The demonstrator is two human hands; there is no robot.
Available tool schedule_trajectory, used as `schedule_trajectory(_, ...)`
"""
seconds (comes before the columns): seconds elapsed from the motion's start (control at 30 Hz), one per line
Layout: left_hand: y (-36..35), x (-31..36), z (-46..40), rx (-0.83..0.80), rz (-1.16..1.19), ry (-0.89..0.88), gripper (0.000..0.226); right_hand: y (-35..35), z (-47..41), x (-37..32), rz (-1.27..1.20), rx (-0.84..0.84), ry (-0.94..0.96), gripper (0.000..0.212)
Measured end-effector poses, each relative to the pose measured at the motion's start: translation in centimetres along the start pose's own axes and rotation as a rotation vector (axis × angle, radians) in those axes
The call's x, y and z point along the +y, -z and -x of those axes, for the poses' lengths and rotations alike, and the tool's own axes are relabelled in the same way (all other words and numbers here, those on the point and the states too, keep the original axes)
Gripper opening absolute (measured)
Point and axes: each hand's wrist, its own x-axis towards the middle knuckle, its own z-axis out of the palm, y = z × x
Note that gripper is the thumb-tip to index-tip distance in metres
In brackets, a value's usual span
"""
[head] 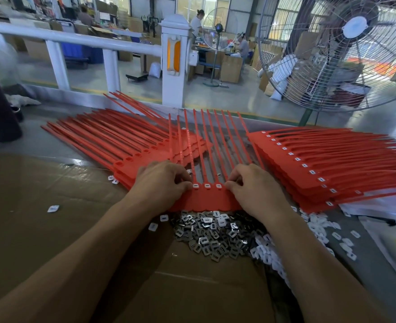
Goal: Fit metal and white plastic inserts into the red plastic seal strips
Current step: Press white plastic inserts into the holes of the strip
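Observation:
A red seal strip set lies flat in front of me, its thin tails fanning away toward the rail. White plastic inserts sit in three sockets between my hands. My left hand rests on the strip's left end, its curled fingertips pressing at the socket row. On the right end my right hand does the same. A pile of metal inserts lies just below the strip. Loose white inserts spread to the pile's right.
A stack of red strips with empty sockets lies to the left, a stack with white inserts fitted to the right. Brown cardboard covers the near table. A large fan stands beyond the right edge, a white railing behind.

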Motion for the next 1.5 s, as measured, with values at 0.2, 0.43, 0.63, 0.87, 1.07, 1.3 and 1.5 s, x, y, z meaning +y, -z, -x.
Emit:
schedule_trajectory(0.2,0.0,-0.1,0.0,-0.009,0.015,0.001,0.014,0.3,0.2,-0.6,0.051,0.026,0.024,0.012)
schedule_trajectory(0.43,-0.2,0.0,-0.1,0.0,0.005,0.0,0.013,0.7,1.7,-0.9,0.239,-0.038,0.095,0.027)
schedule_trajectory(0.63,-0.1,-0.1,0.1,-0.003,-0.006,0.008,0.014,1.6,1.9,0.0,-0.107,-0.095,0.002,0.034)
schedule_trajectory(0.87,-0.1,0.0,0.0,0.016,-0.004,-0.004,0.013,2.7,2.5,0.8,-0.296,-0.262,0.169,0.008)
schedule_trajectory(1.07,0.0,0.1,0.1,0.003,0.004,0.008,0.013,3.5,2.9,0.4,-0.325,-0.483,0.243,0.013)
schedule_trajectory(1.3,0.1,0.2,0.1,-0.016,0.013,0.017,0.012,2.7,2.7,0.6,-0.236,-0.478,0.287,0.015)
schedule_trajectory(1.5,0.1,0.2,0.2,-0.015,0.019,0.015,0.014,2.8,2.5,1.1,-0.423,-0.381,0.218,0.01)
